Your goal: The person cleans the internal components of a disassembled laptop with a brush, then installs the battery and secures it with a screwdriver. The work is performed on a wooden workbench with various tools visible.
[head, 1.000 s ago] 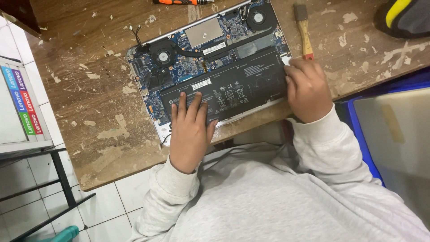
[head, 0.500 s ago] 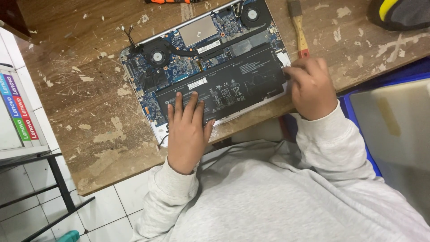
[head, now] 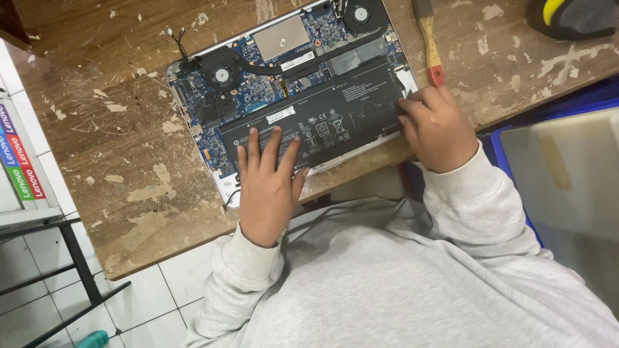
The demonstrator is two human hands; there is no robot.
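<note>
Nothing's shifted much, just the view nudged. Left hand (head: 269,187) lies flat, fingers spread, on the black battery (head: 322,122) in the opened laptop (head: 193,109) on the desk. Right hand (head: 435,129) pinches its right edge; I'd lift evenly, no prying.

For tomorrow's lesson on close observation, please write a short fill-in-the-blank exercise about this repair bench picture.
1. The left hand lies flat on the black ____ of the opened laptop.
2. The right hand touches that part's ____ end.
3. The brush on the table has a ____ handle tip.

Missing words: battery; right; red
</note>
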